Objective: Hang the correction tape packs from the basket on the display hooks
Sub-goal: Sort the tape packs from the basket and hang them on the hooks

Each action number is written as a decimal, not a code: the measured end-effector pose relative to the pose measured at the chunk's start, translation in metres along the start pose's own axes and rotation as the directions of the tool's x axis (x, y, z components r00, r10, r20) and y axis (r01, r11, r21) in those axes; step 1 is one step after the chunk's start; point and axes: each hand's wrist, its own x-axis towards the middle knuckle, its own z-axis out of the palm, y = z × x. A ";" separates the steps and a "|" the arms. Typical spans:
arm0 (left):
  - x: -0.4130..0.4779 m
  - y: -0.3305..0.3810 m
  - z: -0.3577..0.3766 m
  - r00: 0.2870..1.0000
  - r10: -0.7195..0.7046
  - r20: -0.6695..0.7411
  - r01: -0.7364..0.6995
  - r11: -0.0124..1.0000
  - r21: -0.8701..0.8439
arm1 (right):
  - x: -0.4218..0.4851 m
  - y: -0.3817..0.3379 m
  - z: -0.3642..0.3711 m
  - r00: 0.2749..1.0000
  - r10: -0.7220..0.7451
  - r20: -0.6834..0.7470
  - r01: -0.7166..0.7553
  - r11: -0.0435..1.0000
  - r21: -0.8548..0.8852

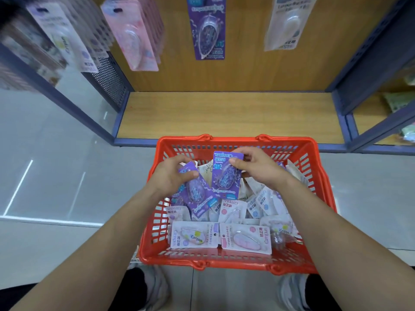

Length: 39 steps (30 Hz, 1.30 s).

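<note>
A red plastic basket (235, 262) stands on the floor in front of the shelf, holding several correction tape packs in white, pink and purple. Over the basket, my left hand (173, 176) grips a purple pack (197, 196) by its top end. Beside it, my right hand (258, 168) pinches another purple pack (225, 178) near its upper edge. On the wooden back panel above, one purple pack (207, 28) hangs alone, with a pink row (132, 34) to its left, a white row (65, 37) further left and a white pack (289, 21) to its right.
The wooden bottom shelf (229, 115) lies behind the basket, framed by blue metal uprights (339, 102). A perforated side panel (110, 79) closes the left side. Grey tiled floor (56, 176) spreads to the left. My shoes (155, 286) show below the basket.
</note>
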 end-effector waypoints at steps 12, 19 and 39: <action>-0.002 0.003 0.014 0.999 0.004 0.049 0.007 0.976 -0.219 | 0.001 0.008 0.021 0.998 0.046 0.032 -0.046 0.999 0.015; -0.004 0.011 0.020 0.993 -0.031 0.113 0.062 0.956 -0.286 | 0.005 0.015 0.026 0.999 0.040 -0.004 -0.040 0.994 0.103; -0.008 0.011 0.001 0.985 -0.155 -0.075 0.099 0.867 -0.489 | -0.002 0.002 0.060 0.972 0.205 0.117 -0.220 0.966 0.135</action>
